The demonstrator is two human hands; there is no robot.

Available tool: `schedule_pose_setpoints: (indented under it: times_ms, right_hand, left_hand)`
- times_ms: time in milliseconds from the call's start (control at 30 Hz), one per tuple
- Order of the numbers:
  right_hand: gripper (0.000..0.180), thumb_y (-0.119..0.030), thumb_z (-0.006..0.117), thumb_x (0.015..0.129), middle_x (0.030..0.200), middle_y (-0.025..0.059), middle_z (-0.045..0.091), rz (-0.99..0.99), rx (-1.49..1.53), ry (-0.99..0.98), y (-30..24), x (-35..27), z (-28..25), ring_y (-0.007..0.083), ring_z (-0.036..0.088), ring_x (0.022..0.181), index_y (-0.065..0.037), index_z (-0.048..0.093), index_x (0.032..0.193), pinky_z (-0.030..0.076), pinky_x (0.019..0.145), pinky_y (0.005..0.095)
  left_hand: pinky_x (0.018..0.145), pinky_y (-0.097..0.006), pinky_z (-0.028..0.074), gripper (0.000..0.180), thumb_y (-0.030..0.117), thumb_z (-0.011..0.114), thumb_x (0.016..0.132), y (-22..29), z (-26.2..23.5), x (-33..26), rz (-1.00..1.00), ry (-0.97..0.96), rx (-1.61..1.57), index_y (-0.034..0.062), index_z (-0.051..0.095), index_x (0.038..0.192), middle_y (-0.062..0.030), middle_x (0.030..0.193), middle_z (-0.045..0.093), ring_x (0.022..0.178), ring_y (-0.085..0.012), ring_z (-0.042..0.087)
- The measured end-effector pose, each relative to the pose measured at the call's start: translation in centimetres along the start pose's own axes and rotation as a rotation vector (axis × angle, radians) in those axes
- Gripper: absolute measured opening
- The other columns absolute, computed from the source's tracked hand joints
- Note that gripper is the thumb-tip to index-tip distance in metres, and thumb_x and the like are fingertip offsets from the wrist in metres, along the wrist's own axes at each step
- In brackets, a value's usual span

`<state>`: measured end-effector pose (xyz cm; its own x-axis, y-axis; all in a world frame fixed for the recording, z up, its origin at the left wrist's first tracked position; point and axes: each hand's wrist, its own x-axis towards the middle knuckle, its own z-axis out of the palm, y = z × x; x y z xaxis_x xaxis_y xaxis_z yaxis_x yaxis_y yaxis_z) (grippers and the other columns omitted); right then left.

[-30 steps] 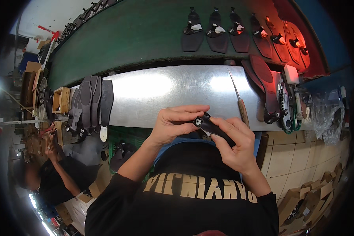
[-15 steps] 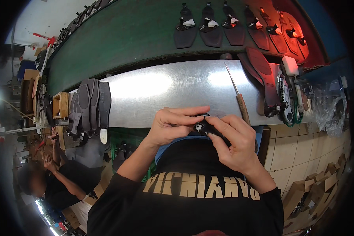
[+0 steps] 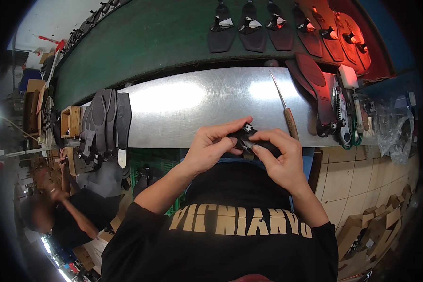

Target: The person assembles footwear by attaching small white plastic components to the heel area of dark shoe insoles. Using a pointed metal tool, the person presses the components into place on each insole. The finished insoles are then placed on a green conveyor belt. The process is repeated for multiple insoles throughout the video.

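Close to my body, at the near edge of a steel worktop (image 3: 211, 113), both hands grip a black sandal piece (image 3: 243, 140) with a small shiny patch at its far end. My left hand (image 3: 204, 149) pinches it between thumb and fingers at that end. From the other side, my right hand (image 3: 286, 162) is closed around it, thumb and forefinger pressing on its top. My palms and fingers hide much of the piece, so its full shape cannot be made out. An awl (image 3: 290, 123) with a wooden handle lies on the worktop beyond my right hand.
Dark soles (image 3: 98, 127) are stacked at the left, beside a small wooden box (image 3: 70, 121). More soles (image 3: 322, 101) and a cutter (image 3: 341, 117) lie at the right. Strapped sandal soles (image 3: 252, 35) line a green belt (image 3: 160, 42). A co-worker (image 3: 82, 211) sits at the lower left.
The sandal piece has turned, bringing its shiny end farther from me. My left fingers have gone from lying flat along it to pinching it. The co-worker's hands have moved.
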<state>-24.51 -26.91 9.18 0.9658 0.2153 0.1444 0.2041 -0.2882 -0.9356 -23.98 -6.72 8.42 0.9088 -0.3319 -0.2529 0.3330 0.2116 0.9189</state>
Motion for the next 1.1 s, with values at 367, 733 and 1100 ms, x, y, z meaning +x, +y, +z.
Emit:
schedule_pose_setpoints:
  times_ms: [367,733,1100]
  right_hand:
    - [0.016,-0.002,0.071,0.071,0.078,0.0081,0.06,-0.143,-0.201,0.003,-0.2,0.1,0.5,0.0252,0.062,0.068,-0.006,0.071,0.087,0.048,0.059,0.0332]
    - [0.025,-0.009,0.078,0.067,0.081,0.0072,0.057,-0.172,-0.179,-0.223,-0.1,0.7,-0.5,0.0252,0.061,0.074,-0.009,0.069,0.091,0.047,0.064,0.0351]
    - [0.023,-0.011,0.079,0.067,0.081,0.0047,0.057,-0.141,-0.17,-0.109,0.8,0.1,0.5,0.0235,0.062,0.07,-0.011,0.066,0.086,0.047,0.06,0.0333]
  left_hand:
    - [0.079,-0.027,0.059,0.047,-0.01,0.044,0.085,-0.2,0.8,0.0,-0.014,0.058,-0.013,0.0043,0.059,0.127,-0.0139,0.132,0.056,0.106,-0.0177,0.063]
    - [0.072,-0.021,0.057,0.042,-0.007,0.053,0.08,0.5,0.0,0.2,-0.155,0.065,0.017,0.0007,0.064,0.119,-0.0102,0.115,0.066,0.091,-0.0113,0.066]
    - [0.071,-0.021,0.057,0.04,-0.007,0.053,0.081,0.7,0.0,0.8,-0.141,0.057,0.013,0.0007,0.065,0.118,-0.011,0.116,0.066,0.095,-0.0124,0.066]
